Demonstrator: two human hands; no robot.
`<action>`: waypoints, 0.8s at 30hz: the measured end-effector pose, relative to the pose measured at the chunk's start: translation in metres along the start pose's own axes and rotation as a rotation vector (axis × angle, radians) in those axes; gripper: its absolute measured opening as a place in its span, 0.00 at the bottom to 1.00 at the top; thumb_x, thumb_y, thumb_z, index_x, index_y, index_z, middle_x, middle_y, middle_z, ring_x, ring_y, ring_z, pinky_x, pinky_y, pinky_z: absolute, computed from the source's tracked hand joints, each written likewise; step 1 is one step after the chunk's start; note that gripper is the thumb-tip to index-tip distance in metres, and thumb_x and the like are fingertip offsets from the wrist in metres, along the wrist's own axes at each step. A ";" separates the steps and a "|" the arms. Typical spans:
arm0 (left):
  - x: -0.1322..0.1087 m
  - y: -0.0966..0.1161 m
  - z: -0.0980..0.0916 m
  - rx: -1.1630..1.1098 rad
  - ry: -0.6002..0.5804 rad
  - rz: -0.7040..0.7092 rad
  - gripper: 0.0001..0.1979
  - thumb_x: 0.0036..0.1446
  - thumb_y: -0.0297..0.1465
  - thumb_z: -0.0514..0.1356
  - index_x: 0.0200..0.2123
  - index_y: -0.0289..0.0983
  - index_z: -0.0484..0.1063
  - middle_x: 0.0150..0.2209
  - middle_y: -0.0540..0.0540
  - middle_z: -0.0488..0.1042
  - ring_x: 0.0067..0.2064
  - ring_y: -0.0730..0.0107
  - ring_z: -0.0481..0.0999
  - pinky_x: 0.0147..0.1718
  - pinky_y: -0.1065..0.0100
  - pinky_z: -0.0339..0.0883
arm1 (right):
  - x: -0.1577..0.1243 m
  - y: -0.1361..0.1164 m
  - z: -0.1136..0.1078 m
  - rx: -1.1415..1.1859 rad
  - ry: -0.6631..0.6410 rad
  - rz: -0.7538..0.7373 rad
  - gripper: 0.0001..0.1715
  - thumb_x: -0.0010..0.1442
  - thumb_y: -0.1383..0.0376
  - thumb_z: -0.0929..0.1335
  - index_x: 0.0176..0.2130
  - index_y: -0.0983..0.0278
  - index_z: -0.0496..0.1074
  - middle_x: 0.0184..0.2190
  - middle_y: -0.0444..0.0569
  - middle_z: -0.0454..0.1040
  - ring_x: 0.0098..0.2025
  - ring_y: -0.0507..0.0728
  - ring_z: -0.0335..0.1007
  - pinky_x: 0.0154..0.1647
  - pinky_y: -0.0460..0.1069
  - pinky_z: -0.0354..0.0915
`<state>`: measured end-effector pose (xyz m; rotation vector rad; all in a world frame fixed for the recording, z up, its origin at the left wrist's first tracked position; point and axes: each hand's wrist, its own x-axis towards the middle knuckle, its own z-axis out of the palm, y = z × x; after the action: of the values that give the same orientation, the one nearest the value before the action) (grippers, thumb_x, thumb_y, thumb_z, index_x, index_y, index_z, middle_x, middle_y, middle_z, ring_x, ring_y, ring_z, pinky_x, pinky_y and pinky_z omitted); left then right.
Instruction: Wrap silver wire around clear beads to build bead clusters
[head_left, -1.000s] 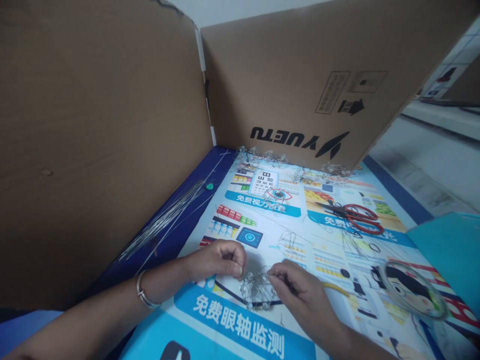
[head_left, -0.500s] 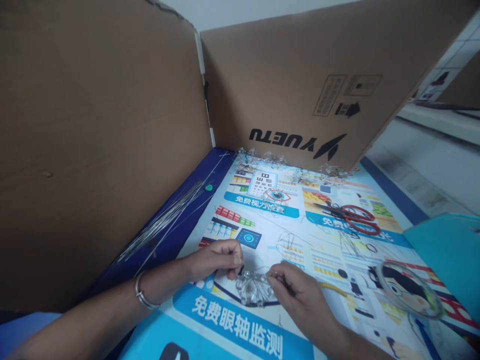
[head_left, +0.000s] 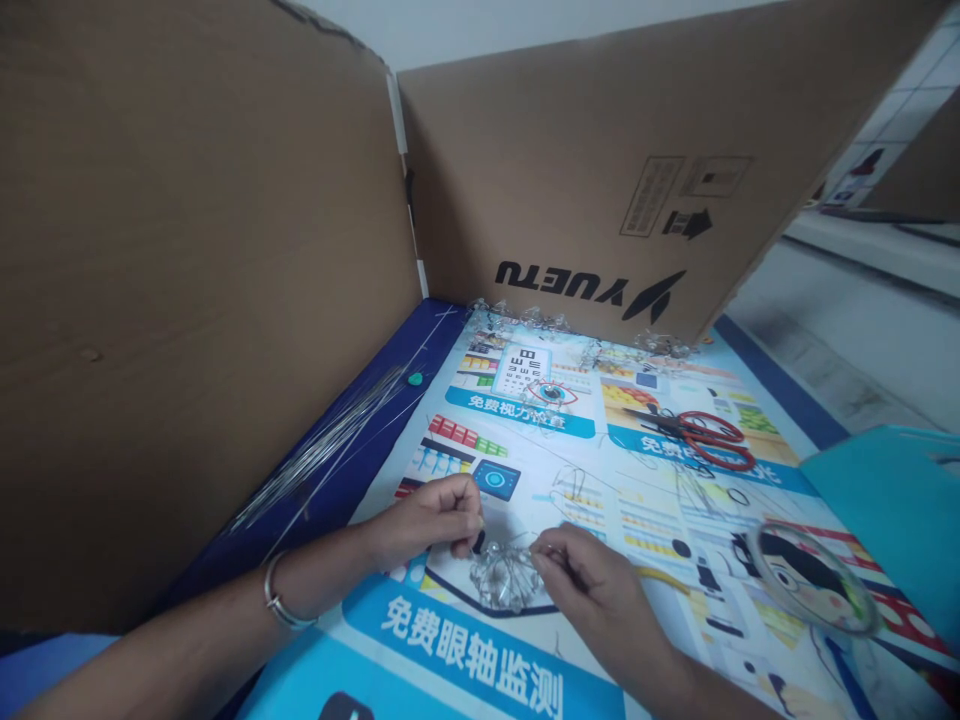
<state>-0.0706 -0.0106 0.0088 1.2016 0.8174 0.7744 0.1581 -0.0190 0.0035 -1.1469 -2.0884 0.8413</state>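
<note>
A small ornament of clear beads on thin wire [head_left: 504,580] is between my two hands, low over the printed sheet. My right hand [head_left: 600,585] is closed, thumb and forefinger pinched at the ornament's right edge. On the other side, my left hand [head_left: 439,518], with a silver bangle on its wrist, is also pinched shut just above the ornament's upper left. Whatever lies between the left fingertips is too fine to make out.
Red-handled scissors [head_left: 709,438] lie at the right, beyond a round clear container [head_left: 814,580]. Straight wires [head_left: 322,445] are bundled on the left. More beaded wire pieces [head_left: 532,318] line the foot of the cardboard wall [head_left: 570,180]. A teal folder-like object [head_left: 892,500] is at far right.
Both hands keep nearly the same pinched pose around the ornament. The ornament looks slightly turned, and the whole view has shifted a little.
</note>
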 end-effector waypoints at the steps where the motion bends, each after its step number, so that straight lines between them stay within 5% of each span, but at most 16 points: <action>1: -0.001 0.002 0.001 0.007 0.013 0.003 0.13 0.55 0.37 0.61 0.29 0.36 0.61 0.23 0.53 0.67 0.24 0.77 0.64 0.26 0.74 0.56 | 0.000 0.000 0.000 -0.005 0.012 -0.008 0.08 0.60 0.65 0.63 0.29 0.61 0.68 0.22 0.42 0.67 0.24 0.51 0.63 0.25 0.44 0.60; 12: -0.009 0.003 0.026 0.287 0.098 0.049 0.05 0.52 0.30 0.61 0.32 0.36 0.69 0.24 0.54 0.60 0.25 0.77 0.58 0.24 0.74 0.53 | -0.006 -0.002 0.007 -0.065 0.130 -0.252 0.05 0.60 0.67 0.63 0.33 0.62 0.69 0.23 0.43 0.68 0.24 0.51 0.65 0.26 0.44 0.61; 24: -0.013 0.007 0.034 0.830 0.166 0.283 0.05 0.55 0.29 0.61 0.27 0.38 0.73 0.25 0.50 0.69 0.28 0.73 0.68 0.27 0.74 0.59 | -0.012 0.003 0.014 -0.070 0.061 -0.317 0.07 0.58 0.67 0.64 0.37 0.62 0.69 0.26 0.45 0.70 0.26 0.52 0.67 0.27 0.44 0.62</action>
<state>-0.0485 -0.0361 0.0227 2.0420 1.1771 0.7907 0.1549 -0.0313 -0.0099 -0.8330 -2.1866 0.5802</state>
